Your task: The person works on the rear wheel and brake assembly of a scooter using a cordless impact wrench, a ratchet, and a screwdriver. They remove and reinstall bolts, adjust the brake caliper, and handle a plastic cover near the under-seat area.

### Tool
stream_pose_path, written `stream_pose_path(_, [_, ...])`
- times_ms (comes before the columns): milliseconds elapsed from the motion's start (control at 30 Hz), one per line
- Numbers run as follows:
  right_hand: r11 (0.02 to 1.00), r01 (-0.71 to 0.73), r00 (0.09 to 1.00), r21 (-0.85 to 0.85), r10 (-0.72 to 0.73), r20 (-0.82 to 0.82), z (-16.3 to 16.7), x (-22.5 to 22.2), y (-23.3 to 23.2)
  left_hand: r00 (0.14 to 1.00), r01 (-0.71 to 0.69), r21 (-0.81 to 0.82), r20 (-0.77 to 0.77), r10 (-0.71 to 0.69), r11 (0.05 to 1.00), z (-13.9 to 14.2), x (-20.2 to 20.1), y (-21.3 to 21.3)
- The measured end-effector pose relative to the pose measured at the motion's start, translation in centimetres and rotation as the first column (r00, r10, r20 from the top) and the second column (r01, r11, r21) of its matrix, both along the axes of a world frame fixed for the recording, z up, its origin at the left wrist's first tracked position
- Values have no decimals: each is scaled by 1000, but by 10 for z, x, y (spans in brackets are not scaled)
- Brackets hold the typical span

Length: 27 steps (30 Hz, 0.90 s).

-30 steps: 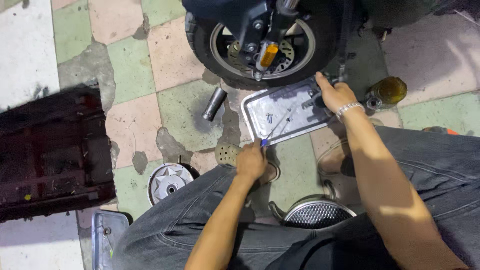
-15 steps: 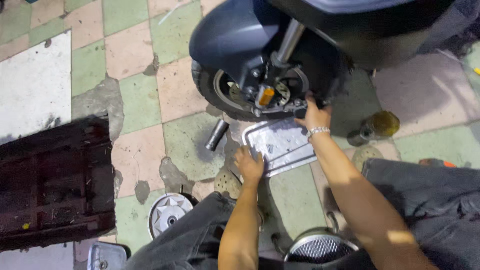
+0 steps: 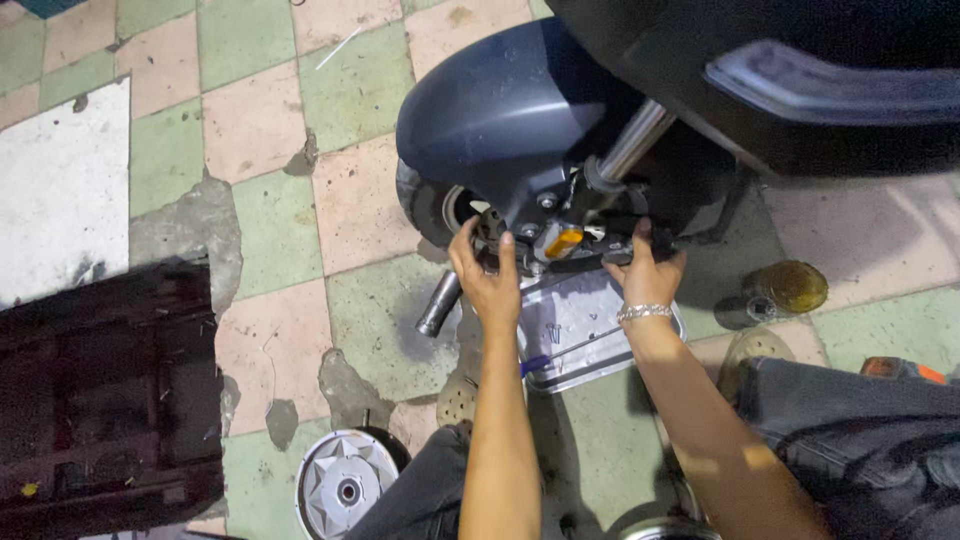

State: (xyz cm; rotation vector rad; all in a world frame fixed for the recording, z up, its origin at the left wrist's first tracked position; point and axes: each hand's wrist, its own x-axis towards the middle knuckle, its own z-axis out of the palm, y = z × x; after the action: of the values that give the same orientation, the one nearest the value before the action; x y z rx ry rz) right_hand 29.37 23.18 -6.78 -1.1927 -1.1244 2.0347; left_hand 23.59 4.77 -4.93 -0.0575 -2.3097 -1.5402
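A scooter's front wheel (image 3: 440, 205) sits under a dark blue fender (image 3: 495, 110), with a silver fork leg (image 3: 630, 140) and an orange reflector (image 3: 563, 241). My left hand (image 3: 487, 275) grips the wheel hub area on the left side. My right hand (image 3: 645, 268), with a beaded bracelet on the wrist, holds the black part by the fork's lower end on the right. A metal tray (image 3: 580, 330) lies on the floor just below both hands, with a blue-handled tool (image 3: 560, 355) across it.
A dark cylindrical part (image 3: 438, 303) lies left of the tray. A round silver cover (image 3: 345, 483) sits by my knee. A black body panel (image 3: 100, 400) lies at the left. A yellowish jar (image 3: 790, 288) stands at the right. The tiled floor is cracked.
Both hands have risen from the tray to the wheel hub and fork. The view has moved closer, above the fender.
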Motion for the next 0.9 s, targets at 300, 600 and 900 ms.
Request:
stream_pose_path(300, [967, -35, 999, -254, 43, 26, 28, 2, 11, 996, -26, 159, 87, 12, 987, -3, -8, 0])
stream_pose_path(600, [948, -69, 996, -309, 83, 33, 46, 2, 11, 980, -36, 417, 193, -50, 908, -28, -24, 4])
stream_pose_path(900, [973, -149, 989, -174, 150, -10, 56, 8, 3, 946, -71, 747, 260, -193, 661, -25, -26, 8])
